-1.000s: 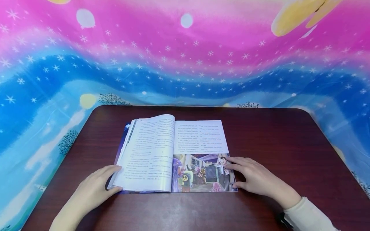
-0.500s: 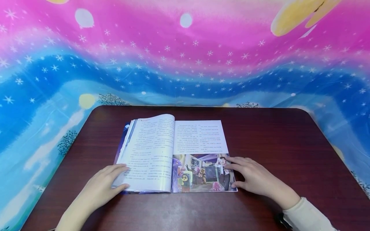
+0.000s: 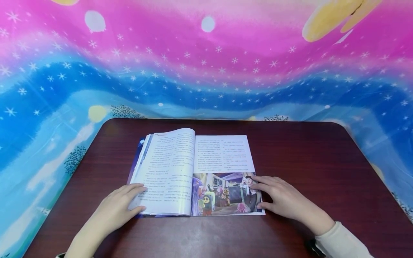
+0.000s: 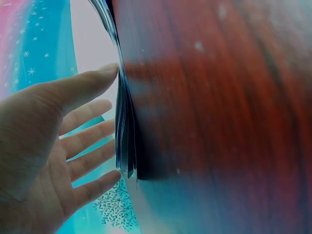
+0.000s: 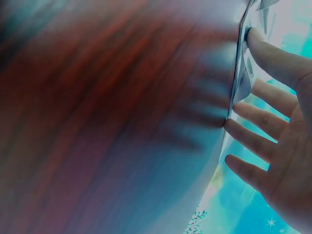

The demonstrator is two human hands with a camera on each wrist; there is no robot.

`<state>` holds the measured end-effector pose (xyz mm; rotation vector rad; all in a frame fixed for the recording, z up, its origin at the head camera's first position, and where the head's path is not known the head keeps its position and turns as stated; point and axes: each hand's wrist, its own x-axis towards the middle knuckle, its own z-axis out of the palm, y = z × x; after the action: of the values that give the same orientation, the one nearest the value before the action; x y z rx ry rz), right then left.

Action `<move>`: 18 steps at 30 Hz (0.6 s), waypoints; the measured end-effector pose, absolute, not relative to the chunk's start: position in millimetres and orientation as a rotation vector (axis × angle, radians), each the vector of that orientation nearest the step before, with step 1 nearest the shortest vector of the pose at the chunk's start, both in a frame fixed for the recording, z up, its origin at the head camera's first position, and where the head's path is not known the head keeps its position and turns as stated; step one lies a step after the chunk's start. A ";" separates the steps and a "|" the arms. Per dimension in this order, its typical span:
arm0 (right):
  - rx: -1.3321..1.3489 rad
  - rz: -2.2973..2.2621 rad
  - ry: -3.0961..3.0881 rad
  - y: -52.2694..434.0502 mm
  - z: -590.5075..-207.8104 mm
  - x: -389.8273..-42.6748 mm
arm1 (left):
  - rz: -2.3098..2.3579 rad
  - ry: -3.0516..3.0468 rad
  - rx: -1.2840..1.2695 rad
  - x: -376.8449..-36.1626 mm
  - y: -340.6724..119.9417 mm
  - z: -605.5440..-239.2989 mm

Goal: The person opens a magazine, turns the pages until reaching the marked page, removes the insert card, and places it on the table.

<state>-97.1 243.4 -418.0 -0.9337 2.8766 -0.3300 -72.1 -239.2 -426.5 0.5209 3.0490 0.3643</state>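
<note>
An open magazine [image 3: 171, 163] lies on the table, its thick left stack of pages bulging up near the spine. The right page has text above a colourful illustration [image 3: 227, 195]. My left hand [image 3: 114, 208] rests its fingertips and thumb on the lower left part of the left page, fingers loosely extended. In the left wrist view, layered page edges [image 4: 124, 126] show by the thumb tip and the spread fingers. My right hand [image 3: 287, 199] touches the lower right edge of the picture page. From the right wrist, its fingers [image 5: 261, 139] appear straight and apart along the thin page edge.
The dark red-brown wooden table [image 3: 309, 154] has rounded back corners. Behind it hangs a pink and blue backdrop [image 3: 206, 71] with white snowflakes. A dark blue cover [image 3: 137, 157] sticks out under the left pages. A light sleeve [image 3: 343, 240] covers the right forearm.
My left hand has slid a little to the right, from the magazine's left edge onto the page. The right hand stays in place at the right edge.
</note>
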 end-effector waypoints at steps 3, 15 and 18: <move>-0.948 -0.338 2.888 243.3 -417.9 -98.2 | 0.362 3.045 0.503 -72.1 -238.5 -426.4; -0.958 -0.425 2.948 240.3 -410.1 -103.0 | 0.374 3.035 0.486 -72.7 -239.4 -426.1; -0.974 -0.461 2.966 239.5 -407.8 -105.2 | 0.376 3.034 0.485 -72.9 -240.2 -426.5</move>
<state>-105.2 239.5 -407.8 -0.9736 2.9657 -0.4613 -72.9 -240.2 -426.5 0.4854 3.0341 0.3763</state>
